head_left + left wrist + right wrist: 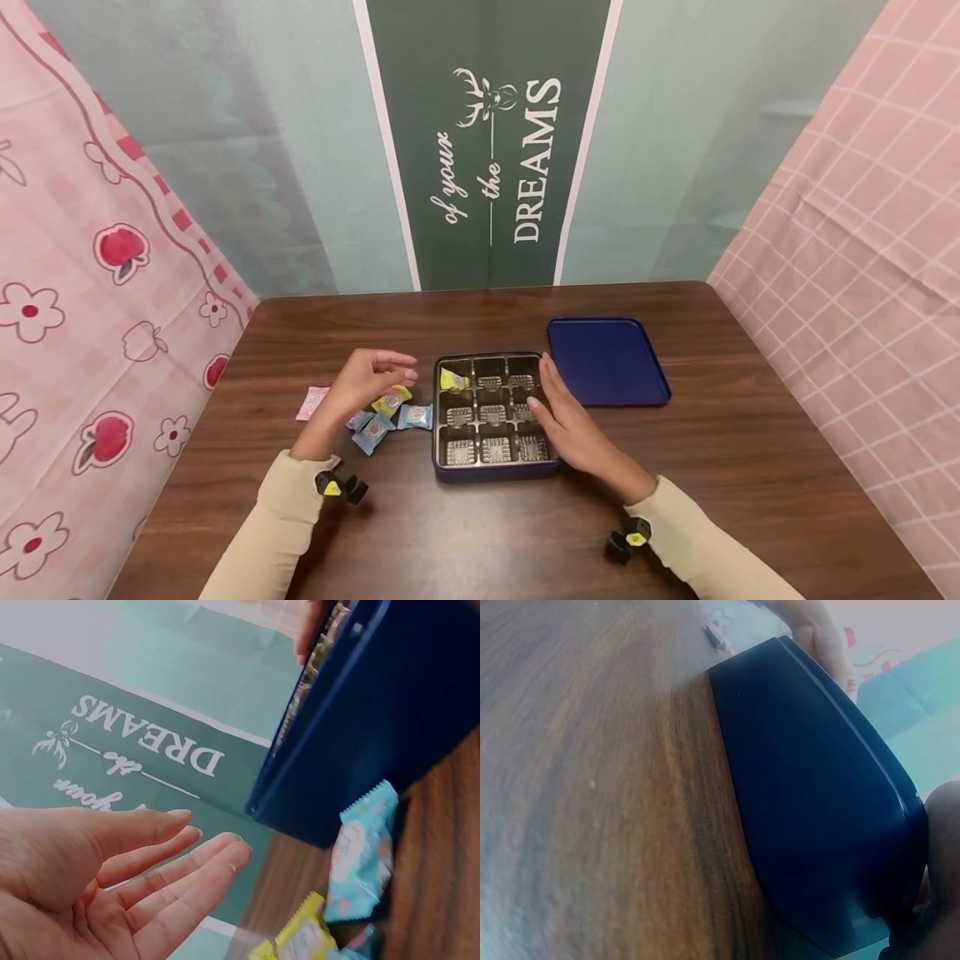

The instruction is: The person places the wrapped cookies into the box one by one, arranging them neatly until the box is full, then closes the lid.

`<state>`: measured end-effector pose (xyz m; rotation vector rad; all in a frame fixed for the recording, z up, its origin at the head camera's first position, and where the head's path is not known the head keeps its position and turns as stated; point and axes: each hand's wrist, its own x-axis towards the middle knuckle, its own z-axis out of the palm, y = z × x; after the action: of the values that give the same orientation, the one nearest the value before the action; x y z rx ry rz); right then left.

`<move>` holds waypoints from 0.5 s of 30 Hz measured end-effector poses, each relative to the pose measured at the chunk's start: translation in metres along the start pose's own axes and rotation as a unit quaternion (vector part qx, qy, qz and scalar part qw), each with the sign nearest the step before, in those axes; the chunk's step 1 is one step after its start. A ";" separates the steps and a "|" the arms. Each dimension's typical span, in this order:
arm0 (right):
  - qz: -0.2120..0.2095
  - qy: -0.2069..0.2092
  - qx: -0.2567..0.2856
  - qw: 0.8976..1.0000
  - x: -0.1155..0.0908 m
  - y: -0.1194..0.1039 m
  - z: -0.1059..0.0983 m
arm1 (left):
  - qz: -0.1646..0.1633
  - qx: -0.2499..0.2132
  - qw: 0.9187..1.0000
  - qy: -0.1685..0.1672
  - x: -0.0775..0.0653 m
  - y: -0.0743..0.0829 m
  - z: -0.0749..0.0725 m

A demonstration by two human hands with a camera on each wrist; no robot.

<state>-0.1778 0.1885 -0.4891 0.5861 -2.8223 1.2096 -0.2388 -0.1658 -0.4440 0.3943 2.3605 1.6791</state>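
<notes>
A dark blue box (498,474) with a divided tray stands mid-table, and a yellow wrapped candy (453,380) sits in its back left compartment. My left hand (363,385) hovers left of the box over the loose candies, fingers loosely extended and holding nothing. Below it in the left wrist view lie a light blue wrapped candy (361,855) and a yellow one (306,934). Against the box's right side rests my right hand (568,425), fingers straight along the rim. The right wrist view shows the box's blue side wall (810,780) close up.
Several blue candies (372,433) lie in a loose cluster left of the box, with a pink candy (311,404) at the far left. A flat dark blue lid (609,362) lies on the wooden table (720,467) behind and right of the box.
</notes>
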 end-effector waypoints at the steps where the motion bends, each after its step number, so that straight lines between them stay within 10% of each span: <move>1: 0.000 -0.001 0.000 1.000 0.000 0.000 0.000 | -0.002 -0.001 1.000 0.000 -0.002 -0.002 -0.001; 15: -0.002 0.000 0.000 1.000 0.000 0.001 0.001 | 0.029 0.111 0.993 0.017 -0.015 -0.010 0.003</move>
<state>-0.1778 0.1882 -0.4902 0.5911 -2.8207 1.2076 -0.2251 -0.1716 -0.4542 0.4805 2.5930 1.4608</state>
